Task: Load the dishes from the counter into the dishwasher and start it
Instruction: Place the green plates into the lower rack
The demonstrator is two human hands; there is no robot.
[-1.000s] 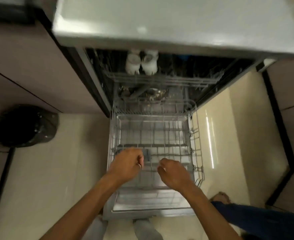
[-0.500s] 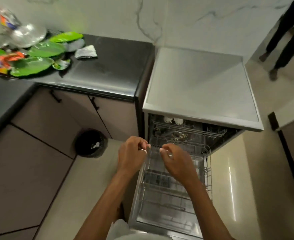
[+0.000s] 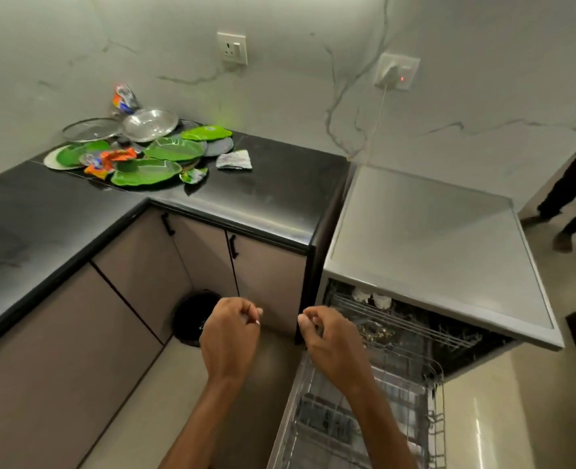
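Observation:
The dishwasher (image 3: pixel 428 252) stands open at the right, its lower wire rack (image 3: pixel 425 418) pulled out and bare; the upper rack (image 3: pixel 398 319) holds two white cups. Green plates (image 3: pixel 144 172), a steel plate (image 3: pixel 151 125) and a glass lid (image 3: pixel 91 129) lie piled at the back of the black counter (image 3: pixel 273 198), among wrappers. My left hand (image 3: pixel 229 336) and right hand (image 3: pixel 334 346) hover in the air with loosely curled fingers, holding nothing, left of and above the lower rack.
A black bin (image 3: pixel 191 319) sits on the floor in the cabinet corner. A crumpled foil piece (image 3: pixel 235 159) lies on the counter. Another person's legs (image 3: pixel 571 198) stand at the far right. A plug (image 3: pixel 389 74) sits in the wall socket.
My view has swung up and left from the rack to the counter. Both hands have lifted off the lower rack and now hang free above the floor.

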